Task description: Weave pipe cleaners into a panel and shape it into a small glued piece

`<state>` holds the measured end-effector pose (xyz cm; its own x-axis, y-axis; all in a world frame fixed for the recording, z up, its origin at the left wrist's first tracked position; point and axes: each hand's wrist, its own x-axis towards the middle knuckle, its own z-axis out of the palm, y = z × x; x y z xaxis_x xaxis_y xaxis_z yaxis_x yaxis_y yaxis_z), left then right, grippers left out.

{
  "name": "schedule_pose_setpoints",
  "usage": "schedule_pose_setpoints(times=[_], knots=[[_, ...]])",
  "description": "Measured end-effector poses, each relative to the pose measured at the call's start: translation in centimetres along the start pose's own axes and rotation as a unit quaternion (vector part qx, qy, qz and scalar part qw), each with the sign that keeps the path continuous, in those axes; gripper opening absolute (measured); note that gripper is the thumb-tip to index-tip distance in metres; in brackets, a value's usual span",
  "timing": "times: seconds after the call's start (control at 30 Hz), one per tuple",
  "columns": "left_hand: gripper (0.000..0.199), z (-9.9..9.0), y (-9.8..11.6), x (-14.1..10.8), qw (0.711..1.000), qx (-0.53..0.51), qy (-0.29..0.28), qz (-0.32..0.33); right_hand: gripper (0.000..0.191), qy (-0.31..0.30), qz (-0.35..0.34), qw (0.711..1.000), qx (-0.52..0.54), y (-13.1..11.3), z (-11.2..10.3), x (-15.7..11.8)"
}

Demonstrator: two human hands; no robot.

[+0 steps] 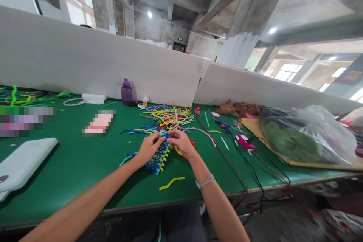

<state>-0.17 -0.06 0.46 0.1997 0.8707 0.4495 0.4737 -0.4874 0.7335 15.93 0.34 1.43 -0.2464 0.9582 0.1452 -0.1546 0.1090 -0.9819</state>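
One blue-and-yellow woven pipe-cleaner panel (159, 159), over the green tabletop (85, 159); upper edge pinched by my left hand (151, 146) and right hand (181, 143); uneven tugging could loosen its weave; loose pipe cleaners (173, 118) behind might snag.

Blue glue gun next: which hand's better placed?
Probably the right hand: the blue glue gun lies on that side, nearer it than the left hand, which could hold the woven piece.

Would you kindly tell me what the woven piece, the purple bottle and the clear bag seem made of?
Woven piece: probably chenille stems, matte, from the thick, soft-edged strands.
Purple bottle: likely smooth plastic, from its even-coloured body.
Clear bag: apparently thin, glossy plastic film; wrinkles shine and green shows through.
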Motion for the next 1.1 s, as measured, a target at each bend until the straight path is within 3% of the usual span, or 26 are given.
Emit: schedule_pose_setpoints(times=[0.2,0.4,0.6,0.73,0.83,0.93,1.03,1.1], knots=[[0.03,0.1,-0.2,0.0,1.0,-0.019,-0.011,-0.011,0.03,0.0,-0.059,0.997,-0.053,0.5,0.0,0.2],[0.031,-0.1,-0.1,0.0,1.0,0.005,-0.01,-0.006,0.022,0.012,-0.052,0.994,-0.1,0.1,-0.2,0.2],[0.032,0.0,-0.3,0.1,1.0,0.013,-0.012,-0.009,0.013,0.071,-0.167,0.948,-0.261,-0.2,-0.2,-0.1],[0.033,0.2,-0.7,0.2,0.999,-0.01,-0.008,-0.031,0.008,0.055,-0.204,0.929,-0.305,-0.7,0.2,-0.6],[0.033,0.2,-0.9,0.3,0.999,-0.023,0.002,-0.041,0.007,0.026,-0.212,0.929,-0.301,-0.9,0.5,-0.8],[0.033,0.1,-0.7,0.3,0.999,-0.009,0.007,-0.033,0.011,0.029,-0.169,0.957,-0.232,-0.8,0.4,-0.5],[0.032,0.0,-0.4,0.2,1.0,0.015,0.013,-0.014,0.021,0.053,-0.062,0.989,-0.127,-0.4,0.1,-0.1],[0.032,0.0,-0.2,0.1,1.0,0.025,0.014,0.0,0.026,0.038,0.001,0.995,-0.094,0.0,0.0,0.1]])
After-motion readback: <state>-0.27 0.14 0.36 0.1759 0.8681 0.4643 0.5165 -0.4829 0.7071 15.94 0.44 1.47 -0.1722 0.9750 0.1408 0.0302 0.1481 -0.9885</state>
